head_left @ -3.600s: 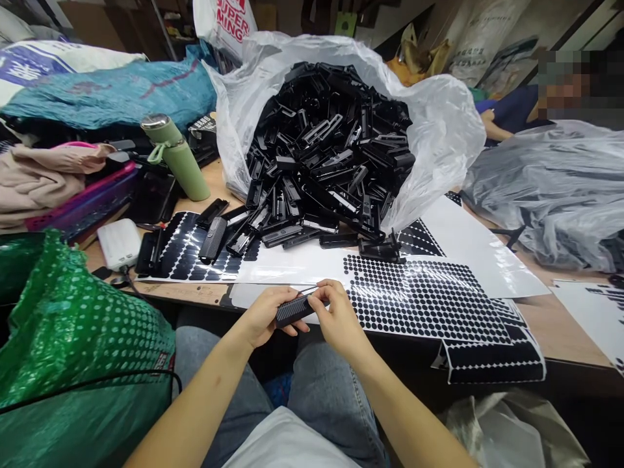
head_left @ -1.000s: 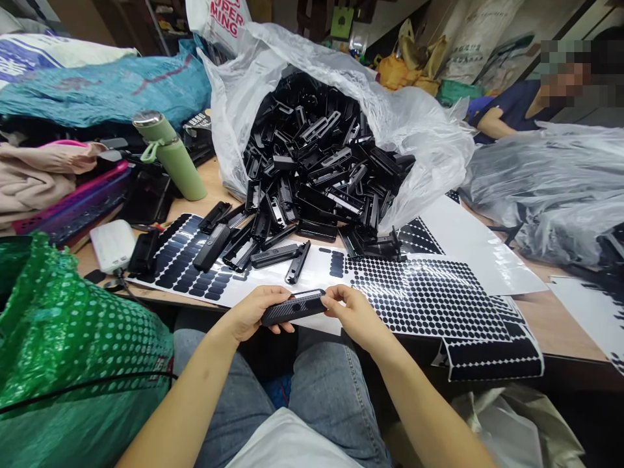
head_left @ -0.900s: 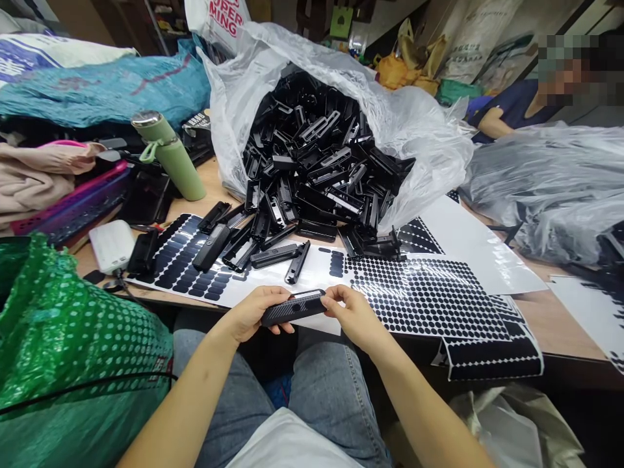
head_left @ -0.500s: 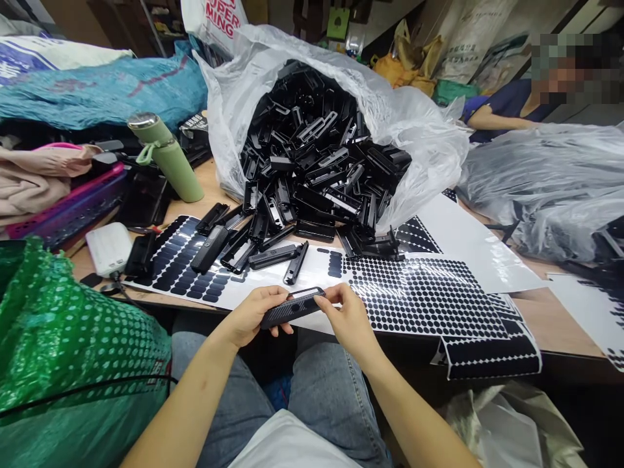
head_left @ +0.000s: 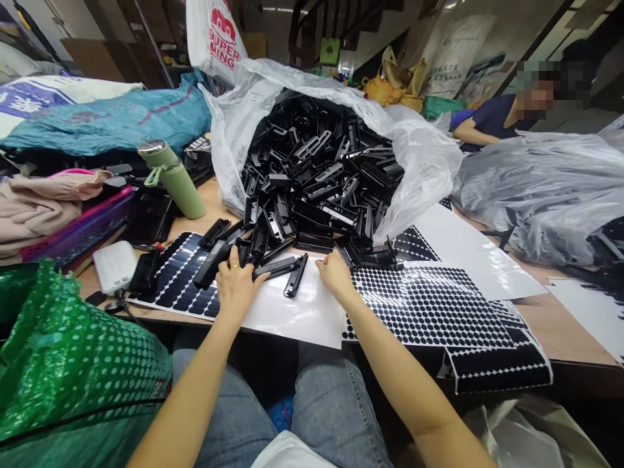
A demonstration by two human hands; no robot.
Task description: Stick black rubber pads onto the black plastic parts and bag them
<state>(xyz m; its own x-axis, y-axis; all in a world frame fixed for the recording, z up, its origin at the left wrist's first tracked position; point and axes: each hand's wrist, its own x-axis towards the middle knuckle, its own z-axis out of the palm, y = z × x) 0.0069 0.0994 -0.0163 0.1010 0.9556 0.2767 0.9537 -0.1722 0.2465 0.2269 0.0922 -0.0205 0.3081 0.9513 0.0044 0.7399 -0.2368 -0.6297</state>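
Note:
My left hand (head_left: 236, 286) reaches over the near end of the black parts, fingers apart, its fingertips among them; a ring shows on one finger. Beside it lie a ribbed black part (head_left: 210, 265) and a smooth one (head_left: 280, 267). Another narrow black part (head_left: 296, 275) rests on the white sheet (head_left: 297, 318) between my hands. My right hand (head_left: 335, 276) has its fingers pressed together at the sheet's right side, near the dotted sticker sheet (head_left: 429, 302); what it pinches, if anything, is too small to make out.
Behind, an open plastic bag (head_left: 224, 143) spills many black parts (head_left: 316, 175). A green bottle (head_left: 178, 185) and white power bank (head_left: 115, 266) stand left, above a green bag (head_left: 97, 351). A person (head_left: 492, 123) sits at the back right behind grey plastic (head_left: 546, 188).
The black part that both hands held has left them. My left hand has moved left and forward onto the parts; my right hand has moved forward to the sheets. The view has tilted up slightly.

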